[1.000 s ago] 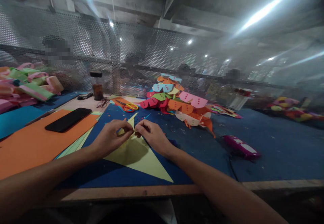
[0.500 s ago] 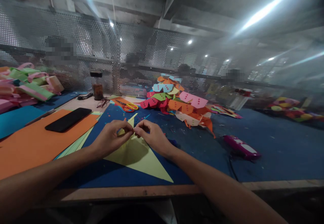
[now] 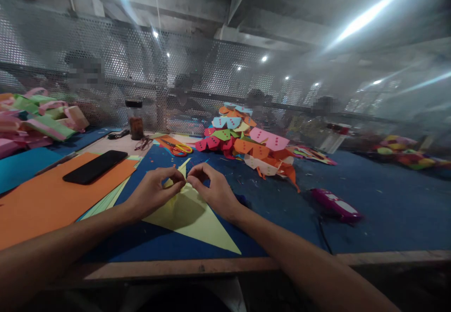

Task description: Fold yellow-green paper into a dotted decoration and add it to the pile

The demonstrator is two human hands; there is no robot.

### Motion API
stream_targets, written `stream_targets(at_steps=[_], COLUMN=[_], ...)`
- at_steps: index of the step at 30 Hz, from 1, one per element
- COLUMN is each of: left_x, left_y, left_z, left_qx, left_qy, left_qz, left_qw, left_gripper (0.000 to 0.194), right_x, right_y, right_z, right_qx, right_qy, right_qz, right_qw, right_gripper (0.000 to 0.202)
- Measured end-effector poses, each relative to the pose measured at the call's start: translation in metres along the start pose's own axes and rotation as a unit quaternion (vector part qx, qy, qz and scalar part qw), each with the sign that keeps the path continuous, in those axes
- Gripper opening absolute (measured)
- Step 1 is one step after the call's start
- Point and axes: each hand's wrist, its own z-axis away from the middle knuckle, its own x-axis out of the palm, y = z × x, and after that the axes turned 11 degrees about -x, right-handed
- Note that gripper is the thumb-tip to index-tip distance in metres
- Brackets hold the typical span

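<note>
A pale yellow folded paper (image 3: 197, 218) lies on the blue table cover, one long point reaching toward the front edge and a narrow tip showing beyond my fingers. My left hand (image 3: 160, 189) is above its left part, thumb and index finger pinched together. My right hand (image 3: 213, 191) faces it with thumb and index finger also pinched, the fingertips of both hands nearly touching. Whatever lies between the fingertips is too small to make out.
Left are orange sheets (image 3: 45, 197) with a black phone (image 3: 96, 167). Beyond my hands lie scissors (image 3: 178, 148), a jar (image 3: 135, 121) and a pile of colourful folded papers (image 3: 253, 147). A purple device (image 3: 336, 205) with a cord sits right.
My right hand's fingers have shifted very slightly. The paper and my left hand are almost where they were.
</note>
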Motion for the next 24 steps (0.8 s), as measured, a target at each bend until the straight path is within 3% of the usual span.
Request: stream_targets(at_steps=[5, 8, 24], left_x=[-0.0016, -0.0014, -0.0004], left_y=[0.0045, 0.0045, 0.0035], left_z=[-0.0018, -0.0016, -0.0009], left_qx=[-0.031, -0.029, -0.009], left_qy=[-0.005, -0.003, 0.007], left_qz=[0.005, 0.008, -0.02], left_qw=[0.999, 1.0, 1.0], left_gripper=[0.019, 0.019, 0.014], right_x=[-0.0008, -0.0004, -0.0009], right_y=[0.0002, 0.003, 0.0051], right_z=[0.0026, 0.0034, 0.0031], right_qx=[-0.125, -0.158, -0.119], right_qy=[-0.005, -0.019, -0.05], right_qz=[0.105, 0.144, 0.185], right_qw=[0.987, 0.977, 0.974], right_gripper=[0.005, 0.005, 0.008])
